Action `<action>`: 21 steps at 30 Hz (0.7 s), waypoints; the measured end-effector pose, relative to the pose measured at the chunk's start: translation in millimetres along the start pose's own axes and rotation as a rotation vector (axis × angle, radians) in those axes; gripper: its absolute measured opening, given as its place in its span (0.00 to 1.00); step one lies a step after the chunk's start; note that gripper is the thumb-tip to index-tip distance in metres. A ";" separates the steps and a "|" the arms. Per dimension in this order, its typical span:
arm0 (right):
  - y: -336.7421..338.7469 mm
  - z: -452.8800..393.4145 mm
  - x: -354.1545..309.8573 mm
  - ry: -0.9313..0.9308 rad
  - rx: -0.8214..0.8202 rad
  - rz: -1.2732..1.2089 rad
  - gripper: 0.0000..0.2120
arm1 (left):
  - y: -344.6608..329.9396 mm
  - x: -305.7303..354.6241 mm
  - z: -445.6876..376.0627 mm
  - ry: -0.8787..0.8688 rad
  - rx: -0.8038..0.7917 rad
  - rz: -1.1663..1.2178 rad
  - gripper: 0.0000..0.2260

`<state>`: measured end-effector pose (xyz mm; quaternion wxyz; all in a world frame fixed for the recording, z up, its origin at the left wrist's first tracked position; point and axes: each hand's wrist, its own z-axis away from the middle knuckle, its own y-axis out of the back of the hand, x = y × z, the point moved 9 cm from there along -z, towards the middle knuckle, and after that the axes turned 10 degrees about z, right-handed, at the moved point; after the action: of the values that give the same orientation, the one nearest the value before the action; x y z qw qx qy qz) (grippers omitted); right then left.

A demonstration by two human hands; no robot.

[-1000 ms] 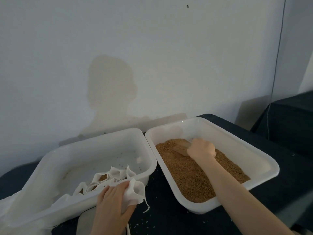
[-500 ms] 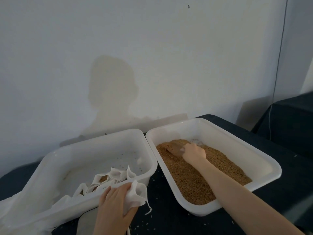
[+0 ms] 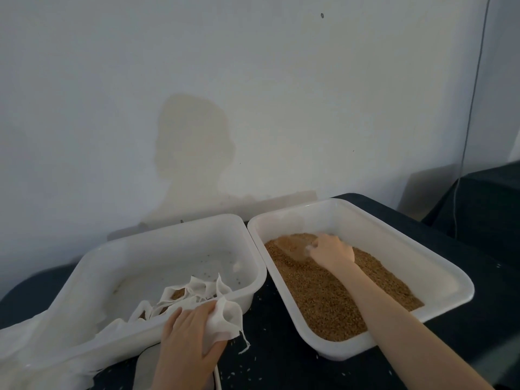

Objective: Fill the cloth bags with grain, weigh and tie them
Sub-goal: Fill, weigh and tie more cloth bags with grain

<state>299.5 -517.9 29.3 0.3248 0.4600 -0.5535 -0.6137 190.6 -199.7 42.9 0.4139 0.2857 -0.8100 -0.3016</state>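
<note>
The right hand (image 3: 332,250) reaches into the right-hand white tub (image 3: 439,280), fingers curled round the handle of a small scoop (image 3: 292,246) whose bowl is dug into the brown grain (image 3: 332,294) w/ a heap riding on it; probably a load meant for the bag, judging by the task. The left hand (image 3: 187,337) sits at the near rim of the left white tub (image 3: 157,240), thumb and fingers pinching a white cloth bag (image 3: 226,319), apparently held ready w/ its mouth bunched up so it can take the scoopful close by. More cloth bags (image 3: 194,292) lie in the left tub's near corner, some w/ grain showing inside, so likely filled but not yet tied. Loose white cloth (image 3: 36,353) drapes over that tub's left rim. A pale flat item (image 3: 146,370) under the left hand could be a scale; can't tell. Stray grains dot the dark tabletop (image 3: 281,347). No brands, labels or readable writing anywhere.
</note>
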 end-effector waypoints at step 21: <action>10.8 1.1 -6.6 0.079 -0.001 -0.189 0.15 | 18.0 -17.4 4.8 0.101 -0.023 0.073 0.30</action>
<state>299.7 -513.4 41.2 0.2873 0.5339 -0.4938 -0.6234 191.3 -174.4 45.0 0.4681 0.2661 -0.7944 -0.2810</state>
